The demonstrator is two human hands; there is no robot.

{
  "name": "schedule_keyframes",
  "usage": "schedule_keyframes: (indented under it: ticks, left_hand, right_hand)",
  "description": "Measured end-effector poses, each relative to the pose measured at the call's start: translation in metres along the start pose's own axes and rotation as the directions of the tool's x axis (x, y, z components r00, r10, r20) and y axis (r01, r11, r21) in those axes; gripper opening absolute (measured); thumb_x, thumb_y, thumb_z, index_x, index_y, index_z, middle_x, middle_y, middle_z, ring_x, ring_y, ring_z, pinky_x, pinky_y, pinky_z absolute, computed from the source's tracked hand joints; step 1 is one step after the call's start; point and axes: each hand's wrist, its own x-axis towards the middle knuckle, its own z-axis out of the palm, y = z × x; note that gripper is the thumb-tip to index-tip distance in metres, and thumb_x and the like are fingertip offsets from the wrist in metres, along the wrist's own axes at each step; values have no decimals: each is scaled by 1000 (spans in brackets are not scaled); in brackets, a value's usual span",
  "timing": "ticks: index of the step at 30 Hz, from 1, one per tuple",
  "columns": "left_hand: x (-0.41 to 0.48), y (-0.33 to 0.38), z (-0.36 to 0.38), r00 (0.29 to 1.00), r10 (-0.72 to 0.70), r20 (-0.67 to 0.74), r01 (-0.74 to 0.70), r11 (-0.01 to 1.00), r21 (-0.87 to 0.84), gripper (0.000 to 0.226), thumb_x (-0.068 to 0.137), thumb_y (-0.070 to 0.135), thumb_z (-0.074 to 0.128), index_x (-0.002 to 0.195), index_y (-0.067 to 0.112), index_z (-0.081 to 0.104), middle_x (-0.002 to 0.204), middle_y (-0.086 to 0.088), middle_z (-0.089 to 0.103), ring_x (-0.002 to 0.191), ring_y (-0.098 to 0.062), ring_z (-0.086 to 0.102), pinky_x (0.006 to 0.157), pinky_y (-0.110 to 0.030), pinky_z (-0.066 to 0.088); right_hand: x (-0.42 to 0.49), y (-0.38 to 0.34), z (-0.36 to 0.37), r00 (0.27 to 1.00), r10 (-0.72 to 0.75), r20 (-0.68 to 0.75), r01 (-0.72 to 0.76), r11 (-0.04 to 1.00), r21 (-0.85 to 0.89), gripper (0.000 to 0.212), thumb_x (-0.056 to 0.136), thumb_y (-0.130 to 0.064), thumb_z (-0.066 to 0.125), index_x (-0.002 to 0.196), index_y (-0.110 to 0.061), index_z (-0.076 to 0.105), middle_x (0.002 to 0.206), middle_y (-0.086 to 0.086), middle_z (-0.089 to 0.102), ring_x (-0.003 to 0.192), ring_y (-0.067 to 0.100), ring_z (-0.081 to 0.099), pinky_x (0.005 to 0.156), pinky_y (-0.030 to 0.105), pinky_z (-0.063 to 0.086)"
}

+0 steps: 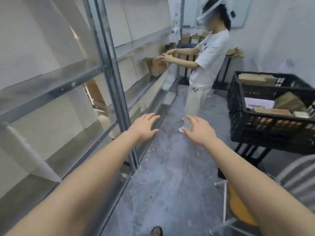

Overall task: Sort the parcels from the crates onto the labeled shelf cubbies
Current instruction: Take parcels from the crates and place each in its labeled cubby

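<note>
Floor (170, 167) runs open between shelf edge (118, 103) and crate (265, 132), under left hand (144, 127), right hand (198, 131), fingers (151, 116) spread empty.

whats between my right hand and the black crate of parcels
Nothing stands there: the head view shows only grey floor between the right hand and the black crate.

A grey metal shelving unit (51, 86) lines the left wall, with a brown cardboard parcel (93, 90) resting on a middle tier behind the upright and a second brown cardboard box (156, 66) on a tier farther along. Beside it, the grey concrete floor (167, 176), dotted with small white flecks (150, 152), bears a black metal stand (250, 150) under a black plastic lattice crate (265, 132) at right.
</note>
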Motion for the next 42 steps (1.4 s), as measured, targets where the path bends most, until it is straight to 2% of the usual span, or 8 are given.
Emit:
schedule_keyframes:
  ticks: [4,7,11,17,29,35,38,42]
  left_hand:
    - [111,16,-12,984,174,-30,-175,985,-10,61,101,40,49,155,23,26,161,-2,23,143,-26,32,115,-39,29]
    - [190,34,-23,952,306,-29,-307,952,-17,57,101,39,49,153,24,30,158,-1,29,137,-26,40,111,-39,34]
    - [281,63,-34,884,467,-23,-468,883,-45,57,100,38,51,152,24,32,157,0,31,139,-24,36,111,-39,34]
    - [389,118,-28,759,651,12,-647,756,-97,57,101,37,51,152,26,30,159,-1,27,144,-25,29,116,-42,29]
    - [603,227,-27,535,841,84,-820,541,-187,58,101,38,50,153,30,28,159,4,28,146,-20,23,119,-42,25]
    - [686,268,-2,414,893,175,-884,441,-158,61,100,44,48,155,29,25,161,3,25,148,-20,20,121,-43,20]
    - [722,304,9,323,922,214,-923,357,-145,63,100,46,47,155,29,24,162,1,23,149,-21,18,122,-42,18]
    - [760,355,24,155,959,239,-968,195,-155,62,100,43,49,155,26,25,162,-1,24,149,-21,18,122,-38,16]
  right_hand:
    - [59,53,-24,986,134,-98,-134,991,0,61,95,-48,50,149,-23,36,151,4,39,140,25,34,112,40,34]
    - [94,87,-44,955,243,-171,-246,969,3,56,95,-48,49,146,-25,40,148,0,43,136,23,38,106,41,41]
    - [123,130,-63,898,351,-263,-364,932,3,53,95,-46,51,143,-23,45,143,1,49,131,24,43,103,39,41]
    - [152,200,-80,801,536,-267,-547,837,39,55,95,-48,50,144,-25,41,141,3,51,129,26,45,100,41,44]
    - [211,351,-105,491,824,-283,-796,557,239,56,91,-47,53,143,-31,41,139,3,55,122,26,55,93,41,49]
    - [227,397,-95,359,912,-199,-864,406,298,63,89,-53,55,145,-31,37,131,5,61,114,26,59,93,40,50]
    - [240,414,-86,283,940,-189,-885,332,328,65,88,-55,56,146,-31,37,132,5,60,118,26,58,97,42,49]
    - [263,428,-69,170,966,-197,-878,239,414,64,89,-52,57,146,-32,37,137,2,57,119,22,58,98,42,50]
